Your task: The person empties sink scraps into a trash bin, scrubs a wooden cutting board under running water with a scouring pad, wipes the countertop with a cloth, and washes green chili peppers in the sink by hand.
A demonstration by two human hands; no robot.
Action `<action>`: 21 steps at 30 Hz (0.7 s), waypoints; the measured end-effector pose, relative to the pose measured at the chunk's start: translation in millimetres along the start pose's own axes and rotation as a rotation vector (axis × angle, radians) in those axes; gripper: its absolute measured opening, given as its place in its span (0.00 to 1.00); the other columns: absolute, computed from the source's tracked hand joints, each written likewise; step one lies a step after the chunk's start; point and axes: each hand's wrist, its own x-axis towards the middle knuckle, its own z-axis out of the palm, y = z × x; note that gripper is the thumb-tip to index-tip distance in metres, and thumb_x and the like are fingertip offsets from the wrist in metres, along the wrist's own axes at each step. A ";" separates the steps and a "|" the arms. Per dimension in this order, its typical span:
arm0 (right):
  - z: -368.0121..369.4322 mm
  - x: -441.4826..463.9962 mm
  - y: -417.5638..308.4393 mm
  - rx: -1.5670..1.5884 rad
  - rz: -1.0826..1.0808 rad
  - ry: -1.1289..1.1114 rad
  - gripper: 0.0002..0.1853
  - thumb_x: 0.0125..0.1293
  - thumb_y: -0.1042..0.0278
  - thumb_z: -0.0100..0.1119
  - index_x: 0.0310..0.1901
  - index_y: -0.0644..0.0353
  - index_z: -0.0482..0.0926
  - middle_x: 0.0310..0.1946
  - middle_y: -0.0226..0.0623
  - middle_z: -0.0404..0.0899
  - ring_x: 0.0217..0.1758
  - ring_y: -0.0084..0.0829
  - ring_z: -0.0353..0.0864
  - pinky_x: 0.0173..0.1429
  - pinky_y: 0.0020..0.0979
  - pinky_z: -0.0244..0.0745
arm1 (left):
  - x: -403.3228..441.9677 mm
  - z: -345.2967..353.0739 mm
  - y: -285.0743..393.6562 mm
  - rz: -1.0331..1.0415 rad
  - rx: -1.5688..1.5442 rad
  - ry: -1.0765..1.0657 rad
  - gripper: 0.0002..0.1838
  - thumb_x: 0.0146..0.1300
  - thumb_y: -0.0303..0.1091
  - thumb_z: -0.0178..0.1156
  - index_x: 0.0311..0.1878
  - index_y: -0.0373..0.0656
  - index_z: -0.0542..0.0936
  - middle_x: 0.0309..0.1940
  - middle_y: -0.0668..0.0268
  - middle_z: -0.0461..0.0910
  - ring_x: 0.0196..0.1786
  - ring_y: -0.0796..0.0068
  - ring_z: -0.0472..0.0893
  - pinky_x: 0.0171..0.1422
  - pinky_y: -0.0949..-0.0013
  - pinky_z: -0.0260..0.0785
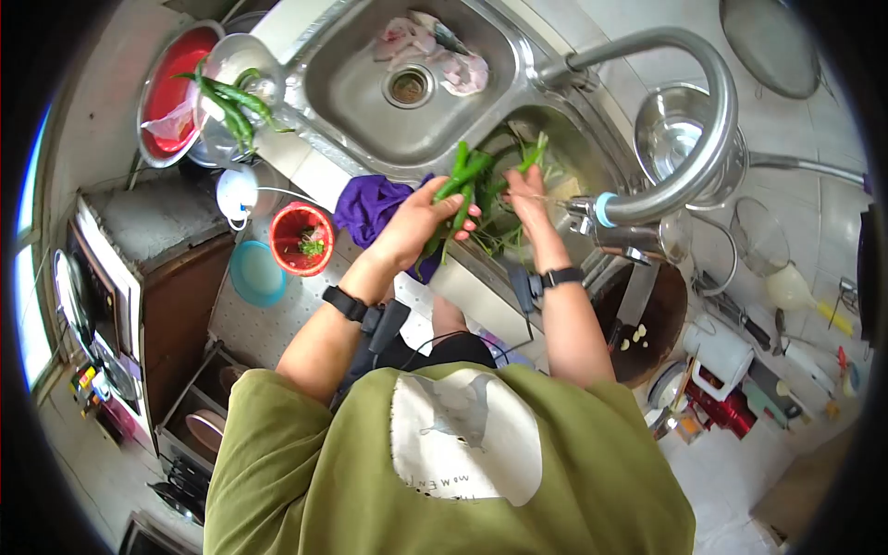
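Note:
My left hand (418,220) is closed around a bunch of green stalks (465,172), long and glossy, with thin ends trailing below over the counter edge. Close by on the right, my right hand (527,196) grips a paler green stalk (535,153) above the right sink basin (592,153). Loose greens (504,231) lie in that basin under both hands, partly hidden by them. The curved faucet (717,102) has its spout just right of my right hand. A purple cloth (365,208) lies on the counter edge beside my left hand.
Pale raw meat or fish pieces (462,72) lie in the left basin (333,92). Green chili peppers (236,100) fill a bowl at the upper left. A red bin (301,264) stands below. At right, a cleaver (636,294) rests on a round chopping board (671,319) near a steel pot (652,120).

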 end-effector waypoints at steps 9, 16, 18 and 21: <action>-0.4 -15.5 -60.9 0.057 0.016 0.131 0.23 0.82 0.49 0.49 0.55 0.64 0.79 0.49 0.42 0.87 0.52 0.41 0.85 0.60 0.41 0.74 | -74.6 15.3 104.1 0.511 0.673 0.212 0.17 0.79 0.35 0.56 0.66 0.41 0.73 0.46 0.66 0.85 0.44 0.79 0.83 0.46 0.73 0.76; -0.1 -11.6 -68.2 0.219 0.269 -0.024 0.30 0.76 0.33 0.49 0.35 0.56 0.79 0.18 0.23 0.64 0.18 0.22 0.63 0.21 0.28 0.60 | -98.0 -82.8 195.8 0.867 1.570 1.168 0.14 0.70 0.31 0.59 0.55 0.36 0.75 0.40 0.50 0.87 0.42 0.49 0.87 0.48 0.50 0.78; -2.3 -8.7 -60.5 0.445 0.310 -0.182 0.28 0.76 0.35 0.50 0.40 0.57 0.82 0.23 0.27 0.70 0.25 0.22 0.73 0.28 0.27 0.70 | -83.7 -112.9 209.9 0.766 1.627 1.199 0.14 0.68 0.32 0.60 0.54 0.36 0.76 0.42 0.48 0.86 0.46 0.47 0.86 0.52 0.48 0.77; 8.2 3.2 -54.7 0.625 0.484 -0.181 0.25 0.73 0.41 0.59 0.53 0.58 0.80 0.25 0.28 0.74 0.23 0.27 0.74 0.26 0.31 0.72 | -77.2 -124.4 216.6 0.546 1.757 1.183 0.16 0.65 0.34 0.64 0.53 0.39 0.76 0.58 0.45 0.80 0.58 0.43 0.82 0.58 0.48 0.77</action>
